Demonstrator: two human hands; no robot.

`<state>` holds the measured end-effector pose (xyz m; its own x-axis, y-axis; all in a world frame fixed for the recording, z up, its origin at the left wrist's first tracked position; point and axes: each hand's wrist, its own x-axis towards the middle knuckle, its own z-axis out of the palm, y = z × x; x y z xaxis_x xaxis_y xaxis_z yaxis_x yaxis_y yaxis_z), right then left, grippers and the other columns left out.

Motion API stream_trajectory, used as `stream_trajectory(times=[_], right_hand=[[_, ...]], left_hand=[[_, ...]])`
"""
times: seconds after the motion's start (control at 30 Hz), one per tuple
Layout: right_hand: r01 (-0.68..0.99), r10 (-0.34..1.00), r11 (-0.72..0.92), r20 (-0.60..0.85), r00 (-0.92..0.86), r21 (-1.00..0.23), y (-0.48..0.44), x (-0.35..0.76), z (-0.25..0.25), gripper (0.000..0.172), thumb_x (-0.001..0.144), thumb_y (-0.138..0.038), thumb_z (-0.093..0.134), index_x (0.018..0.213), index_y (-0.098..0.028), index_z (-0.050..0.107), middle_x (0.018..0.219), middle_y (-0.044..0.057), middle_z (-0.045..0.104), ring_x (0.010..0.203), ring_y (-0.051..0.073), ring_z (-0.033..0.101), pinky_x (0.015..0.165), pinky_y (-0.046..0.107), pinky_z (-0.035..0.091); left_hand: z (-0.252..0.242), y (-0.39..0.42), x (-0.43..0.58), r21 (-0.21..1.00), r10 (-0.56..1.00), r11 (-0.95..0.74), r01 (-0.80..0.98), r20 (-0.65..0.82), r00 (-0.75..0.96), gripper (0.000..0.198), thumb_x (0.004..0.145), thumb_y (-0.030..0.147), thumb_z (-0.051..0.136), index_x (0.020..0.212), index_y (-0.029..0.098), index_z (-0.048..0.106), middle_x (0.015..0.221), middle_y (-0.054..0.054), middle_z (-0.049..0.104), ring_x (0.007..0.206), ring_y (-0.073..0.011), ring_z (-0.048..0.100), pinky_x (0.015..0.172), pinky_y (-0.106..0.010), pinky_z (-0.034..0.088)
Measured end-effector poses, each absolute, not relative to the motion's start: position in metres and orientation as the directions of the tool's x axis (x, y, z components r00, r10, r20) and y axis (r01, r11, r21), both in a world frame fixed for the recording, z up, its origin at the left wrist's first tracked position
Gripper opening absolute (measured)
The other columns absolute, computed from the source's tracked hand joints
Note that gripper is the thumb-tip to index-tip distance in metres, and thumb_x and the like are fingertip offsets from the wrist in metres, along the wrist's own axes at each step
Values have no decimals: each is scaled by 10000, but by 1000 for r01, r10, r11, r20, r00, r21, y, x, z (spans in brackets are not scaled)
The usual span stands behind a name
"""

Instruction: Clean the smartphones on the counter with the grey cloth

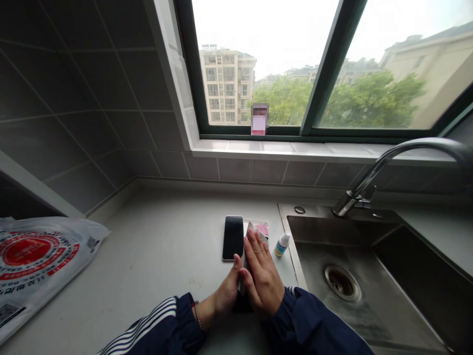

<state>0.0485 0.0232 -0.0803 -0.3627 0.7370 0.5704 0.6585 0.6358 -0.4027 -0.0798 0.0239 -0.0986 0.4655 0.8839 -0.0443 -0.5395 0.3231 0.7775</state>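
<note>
My right hand lies flat, fingers stretched and together, pressing on a thin grey sheet or cloth on the white counter. My left hand sits under and beside it, its thumb up against the sheet's left edge; its other fingers are hidden. A black phone lies screen up just left of my fingertips. A small white dropper bottle with a blue label stands to the right. A pink packet peeks out beyond my fingertips.
A steel sink with a drain and a curved faucet fills the right side. A printed white plastic bag lies at the left edge. Grey tiled walls and a window sill stand behind the counter.
</note>
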Motion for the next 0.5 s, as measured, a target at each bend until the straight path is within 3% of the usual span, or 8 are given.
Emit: stream_trajectory(times=[0.23,0.5], right_hand=[[693,755,602,567,-330,-398,24,51,-79,635,995,-257,335,1565,-124,91,1623,131,89,1486,337,124,1168,576,227],[714,750,588,585,-307,-379,29,52,-82,648,995,-270,349,1564,-110,84,1624,137,75,1488,348,88,1159,576,261]], left_hand=[[-95,22,-82,783,886,341,-521,-83,456,556,948,534,384,1410,242,486,1519,-26,427,1479,-219,218,1233,-354,57],[-79,28,-85,793,937,251,-555,-54,346,542,939,498,444,1351,166,563,1435,-103,532,1411,-276,375,1193,-384,234]])
